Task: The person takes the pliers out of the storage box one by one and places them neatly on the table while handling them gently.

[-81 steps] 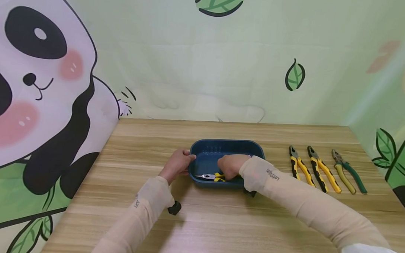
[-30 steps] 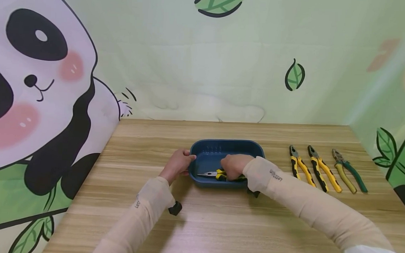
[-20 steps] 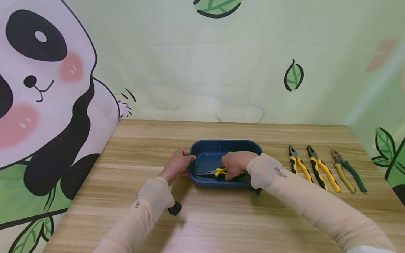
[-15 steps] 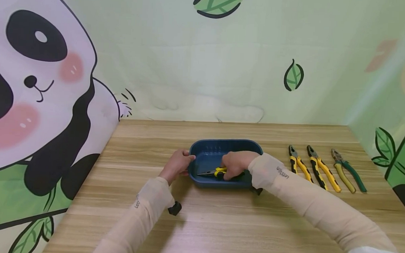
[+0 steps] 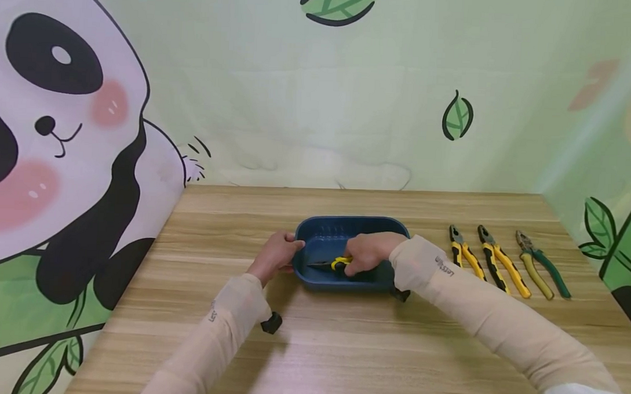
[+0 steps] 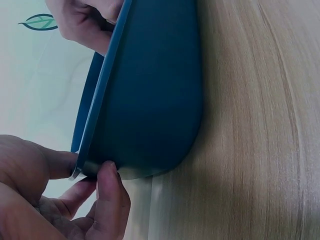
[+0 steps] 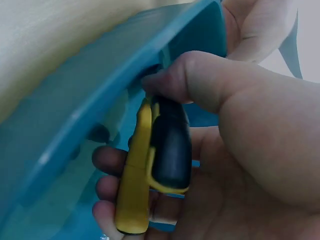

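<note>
A dark blue rectangular bin (image 5: 338, 286) stands on the wooden table. My left hand (image 5: 276, 255) pinches its left end, thumb over the rim and fingers against the outer wall, as the left wrist view shows. Inside the bin, my right hand (image 5: 370, 251) grips a pair of needle-nose pliers (image 5: 339, 264) by the handles. Their slim dark nose points left, low in the bin. In the right wrist view the two yellow-and-black handles (image 7: 134, 172) lie close together between thumb and curled fingers. The palm hides part of them in the head view.
To the right lie two yellow-and-black pliers (image 5: 498, 261) (image 5: 467, 254) and one pair with green and olive handles (image 5: 542, 266), noses toward the back wall. A printed cloth (image 5: 324, 104) backs the table.
My right hand has shifted slightly right and drawn the pliers away from the bin's front wall, turning them so the nose looks darker and narrower. The left hand keeps its hold.
</note>
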The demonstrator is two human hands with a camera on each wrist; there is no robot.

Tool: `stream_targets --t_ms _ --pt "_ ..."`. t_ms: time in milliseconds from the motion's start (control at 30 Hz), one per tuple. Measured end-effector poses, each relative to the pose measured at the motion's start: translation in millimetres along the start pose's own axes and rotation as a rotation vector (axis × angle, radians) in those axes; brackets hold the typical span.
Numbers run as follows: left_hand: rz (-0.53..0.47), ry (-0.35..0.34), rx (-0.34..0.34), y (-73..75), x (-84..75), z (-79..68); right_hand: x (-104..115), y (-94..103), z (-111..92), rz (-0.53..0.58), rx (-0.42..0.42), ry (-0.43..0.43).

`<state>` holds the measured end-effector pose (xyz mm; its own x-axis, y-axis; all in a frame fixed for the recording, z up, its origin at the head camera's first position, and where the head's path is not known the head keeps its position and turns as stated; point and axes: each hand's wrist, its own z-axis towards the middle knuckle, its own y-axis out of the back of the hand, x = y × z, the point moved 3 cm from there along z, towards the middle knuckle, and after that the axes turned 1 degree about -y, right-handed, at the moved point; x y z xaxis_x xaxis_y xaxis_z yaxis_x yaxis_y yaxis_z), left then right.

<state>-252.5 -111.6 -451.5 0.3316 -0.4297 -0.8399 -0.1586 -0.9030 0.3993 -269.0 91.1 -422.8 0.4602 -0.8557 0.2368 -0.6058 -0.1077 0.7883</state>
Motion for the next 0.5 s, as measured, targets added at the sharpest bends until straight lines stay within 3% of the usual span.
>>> stream_targets --t_ms 300,500 --pt "-0.018 0.007 0.009 -0.5 -0.4 0.7 -1.5 8.6 -3.3 0.113 0.038 0.051" --pt "-0.022 0.007 0.002 -0.6 -0.4 1.4 -0.3 11.7 -5.9 0.122 0.037 0.077"
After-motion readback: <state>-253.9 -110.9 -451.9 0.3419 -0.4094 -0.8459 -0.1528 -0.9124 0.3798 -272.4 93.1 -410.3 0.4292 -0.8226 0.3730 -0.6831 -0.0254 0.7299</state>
